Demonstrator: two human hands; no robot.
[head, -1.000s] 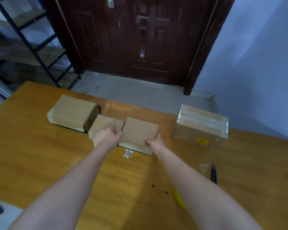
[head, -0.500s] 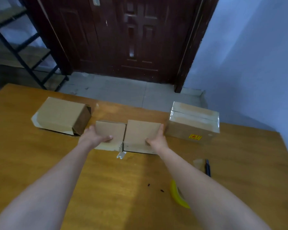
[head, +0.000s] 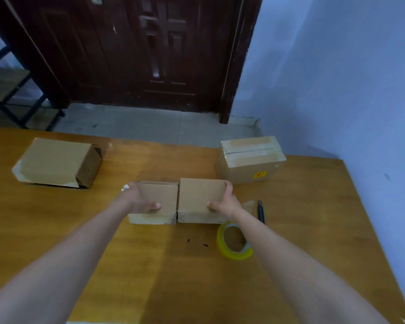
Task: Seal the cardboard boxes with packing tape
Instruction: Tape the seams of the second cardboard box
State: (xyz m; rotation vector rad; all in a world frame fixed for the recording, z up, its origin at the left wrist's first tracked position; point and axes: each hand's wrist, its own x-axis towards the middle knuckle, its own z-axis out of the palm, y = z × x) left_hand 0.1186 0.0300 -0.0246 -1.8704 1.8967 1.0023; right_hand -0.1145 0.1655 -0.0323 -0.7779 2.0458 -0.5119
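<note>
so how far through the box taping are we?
Done: far-right box looks taped across its top. In hand: left hand and right hand grip two small boxes side by side. Left: those two and the left box; tape roll untouched.

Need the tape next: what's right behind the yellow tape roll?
Behind the yellow tape roll the right hand grips the right small box. The forearm covers the roll's far right edge and the table beyond.

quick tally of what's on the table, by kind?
Cardboard boxes: 4
Tape roll: 1
Pen: 1
Cardboard scrap: 1
Total: 7
</note>
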